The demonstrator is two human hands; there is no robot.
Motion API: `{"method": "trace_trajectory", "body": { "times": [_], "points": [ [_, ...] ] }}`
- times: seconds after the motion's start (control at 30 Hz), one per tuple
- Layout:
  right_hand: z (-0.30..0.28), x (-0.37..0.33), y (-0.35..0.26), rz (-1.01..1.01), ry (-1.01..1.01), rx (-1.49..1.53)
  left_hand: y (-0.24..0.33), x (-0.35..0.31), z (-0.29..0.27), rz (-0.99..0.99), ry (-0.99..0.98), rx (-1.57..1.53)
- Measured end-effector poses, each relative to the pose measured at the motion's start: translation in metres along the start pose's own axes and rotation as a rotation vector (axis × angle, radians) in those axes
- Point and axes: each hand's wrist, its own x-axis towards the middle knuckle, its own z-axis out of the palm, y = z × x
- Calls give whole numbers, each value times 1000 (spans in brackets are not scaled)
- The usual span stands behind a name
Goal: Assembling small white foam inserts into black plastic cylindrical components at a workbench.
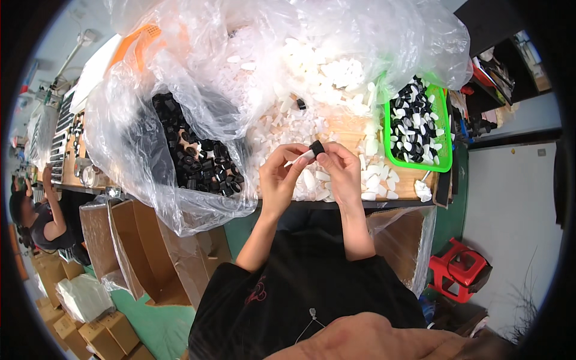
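Observation:
Both hands meet above the near edge of the wooden table. Pinched in my left hand (281,172) is a small white plastic piece (308,155). My right hand (341,171) grips a small black plastic cap (316,147) that touches the white piece's end; how far they fit together I cannot tell. Beneath and behind the hands spreads a heap of loose white pieces (291,129). To the left, a clear plastic bag (129,129) lies open with many black caps (204,165) inside. A green basket (447,129) at the right holds black-and-white pieces (413,120).
Large clear bags (384,36) cover the table's far side. Open cardboard boxes (144,252) stand below the left table edge, and another box (399,240) below the right. A red stool (459,270) is on the floor at right. Another person (48,219) works at far left.

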Motion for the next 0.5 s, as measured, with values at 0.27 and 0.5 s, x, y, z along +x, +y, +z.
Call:
{"method": "trace_trajectory", "body": {
  "times": [0.27,0.5],
  "points": [
    [-3,1,1,-4,6,-3,-12,0,-5,2,55,-129],
    [-4,2,2,-62,3,-111,-10,6,-5,-43,5,137]
  ]
}}
